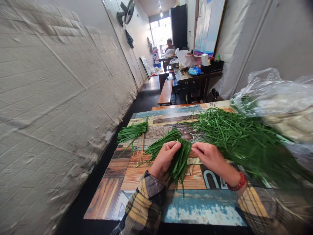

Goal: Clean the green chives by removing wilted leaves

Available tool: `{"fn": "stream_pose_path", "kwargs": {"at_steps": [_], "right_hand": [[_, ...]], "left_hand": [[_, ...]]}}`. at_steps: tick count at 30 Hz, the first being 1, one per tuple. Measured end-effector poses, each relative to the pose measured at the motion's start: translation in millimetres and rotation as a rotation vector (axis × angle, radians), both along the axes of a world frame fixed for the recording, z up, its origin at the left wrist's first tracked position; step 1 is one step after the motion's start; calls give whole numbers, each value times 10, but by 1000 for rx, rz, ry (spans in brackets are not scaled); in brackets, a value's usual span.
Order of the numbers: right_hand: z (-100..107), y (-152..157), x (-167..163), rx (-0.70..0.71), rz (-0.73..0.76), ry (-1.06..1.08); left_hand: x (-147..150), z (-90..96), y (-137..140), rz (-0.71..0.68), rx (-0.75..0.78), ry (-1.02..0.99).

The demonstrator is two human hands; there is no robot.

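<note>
Head view: the left grip (165,156) is holding the green bunch (181,163) by its far end, the rest trailing toward the worktop's (105,200) near edge; the right grip (209,156) is narrowing at its right corner, contents hidden.

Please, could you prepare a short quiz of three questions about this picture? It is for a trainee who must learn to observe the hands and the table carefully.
1. Multiple choice: which wrist has the red bead bracelet? a) the left; b) the right; c) both.

2. True or false: the loose green heap lies on the same side of the table as the right hand.

3. Complete the sentence: the left hand holds a bundle of long green ____.

Key: 1. b; 2. true; 3. leaves.
</note>
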State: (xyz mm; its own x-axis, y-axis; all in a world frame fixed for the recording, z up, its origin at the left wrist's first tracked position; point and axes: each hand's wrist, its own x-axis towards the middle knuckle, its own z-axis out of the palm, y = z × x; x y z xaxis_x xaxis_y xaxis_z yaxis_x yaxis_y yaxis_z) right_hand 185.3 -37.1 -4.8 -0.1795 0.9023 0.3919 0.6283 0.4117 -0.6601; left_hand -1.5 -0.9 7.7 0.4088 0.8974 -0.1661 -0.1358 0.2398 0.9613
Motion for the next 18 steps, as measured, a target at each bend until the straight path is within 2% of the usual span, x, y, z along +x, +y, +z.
{"fn": "stream_pose_path", "kwargs": {"at_steps": [7, 18], "right_hand": [[8, 39, 24, -196, -52, 166], [19, 45, 26, -311, 40, 235]], "left_hand": [[26, -43, 35, 19, 99, 98], [50, -55, 15, -21, 123, 173]]}}
